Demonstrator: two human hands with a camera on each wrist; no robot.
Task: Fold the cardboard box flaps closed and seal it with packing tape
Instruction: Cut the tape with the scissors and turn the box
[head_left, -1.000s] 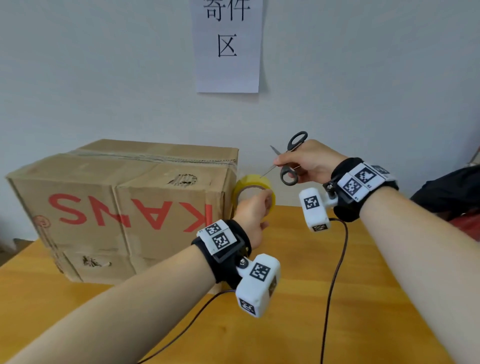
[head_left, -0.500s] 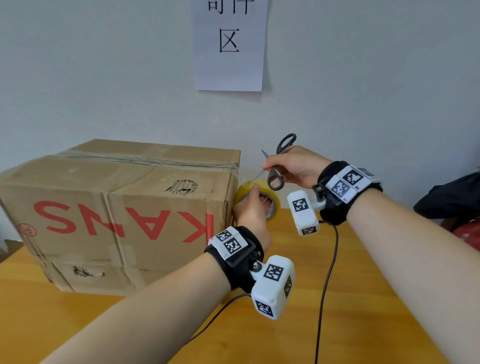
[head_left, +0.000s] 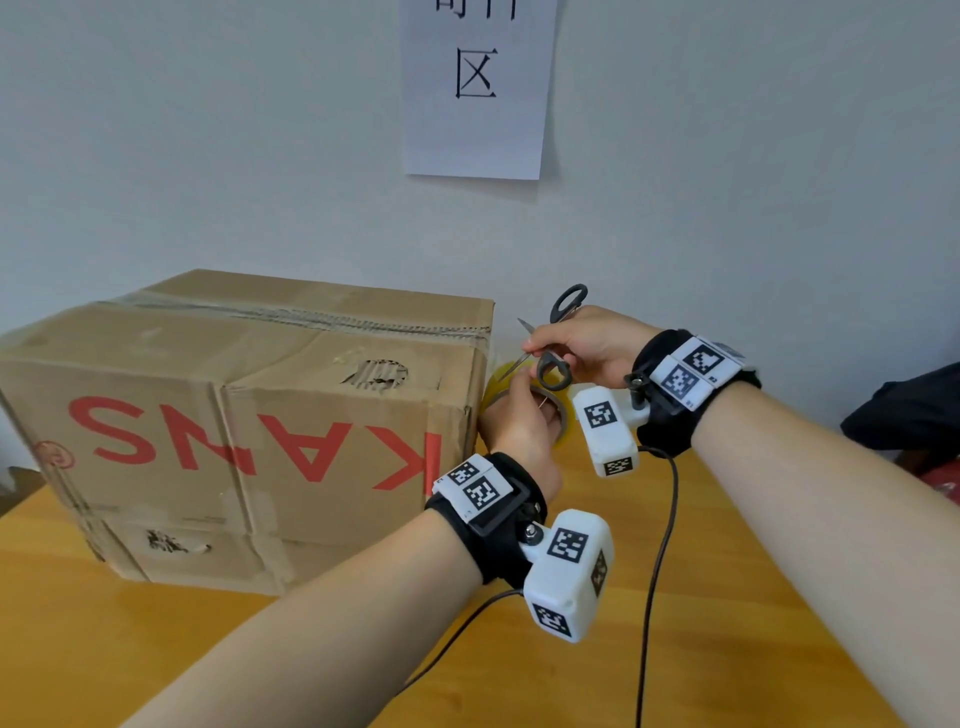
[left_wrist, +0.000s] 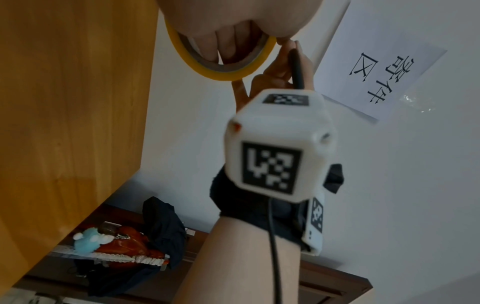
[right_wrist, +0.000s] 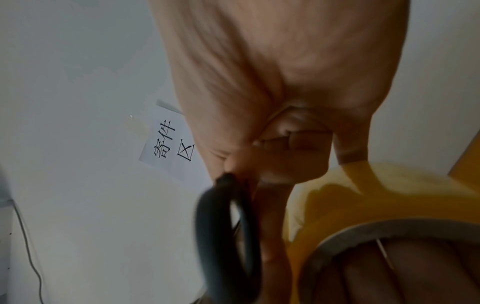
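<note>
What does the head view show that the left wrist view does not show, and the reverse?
Only the head view shows the cardboard box, its top flaps closed and taped, and the scissors' blades. Only the left wrist view shows a side table with dark cloth and a pale blue toy. Both show the tape roll held by the left hand, the right hand, and the wall sign.

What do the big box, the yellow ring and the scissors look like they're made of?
Box: corrugated cardboard, matte brown; a torn patch bares the fluting. Yellow ring: a roll of glossy, translucent plastic tape on what looks like a grey card core. Scissors: bright metal blades, black handle loops, probably plastic.
</note>
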